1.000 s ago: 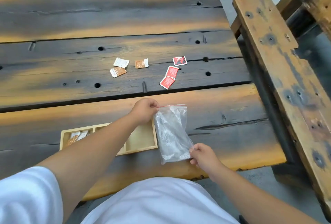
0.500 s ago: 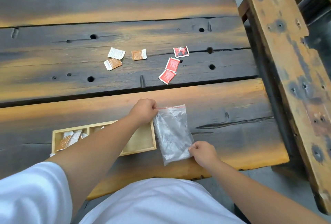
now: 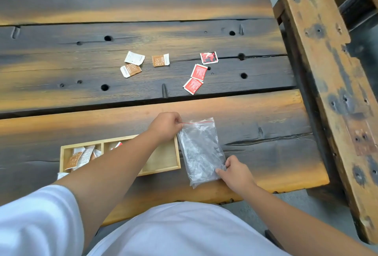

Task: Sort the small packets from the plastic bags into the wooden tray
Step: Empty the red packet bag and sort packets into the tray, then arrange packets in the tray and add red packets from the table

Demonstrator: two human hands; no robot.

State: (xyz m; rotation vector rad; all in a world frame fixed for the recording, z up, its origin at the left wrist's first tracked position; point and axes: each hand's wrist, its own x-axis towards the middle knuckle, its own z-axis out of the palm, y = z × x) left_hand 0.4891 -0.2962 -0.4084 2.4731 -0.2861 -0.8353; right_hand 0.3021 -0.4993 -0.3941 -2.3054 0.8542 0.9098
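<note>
Risk, bag: I judged the plastic bag (image 3: 201,149) could slide or crumple, since it lay flat just right of the wooden tray (image 3: 161,170) and was held only at two corners.
Risk, packets: the red packets (image 3: 196,78) and brown packets (image 3: 141,63) lay loose on the desk (image 3: 266,128) well beyond the tray; I thought a dragged bag might scatter them.
Left hand: my left hand (image 3: 165,125) reached across the tray's far right corner, fingers (image 3: 178,120) pinching the bag's sealed red-lined top.
Right hand: my right hand (image 3: 235,170) sat at the bag's near right corner, fingers pinching the plastic.
Tray contents: brown-and-white packets filled the tray's left compartment; the arm hid most of the middle one.
</note>
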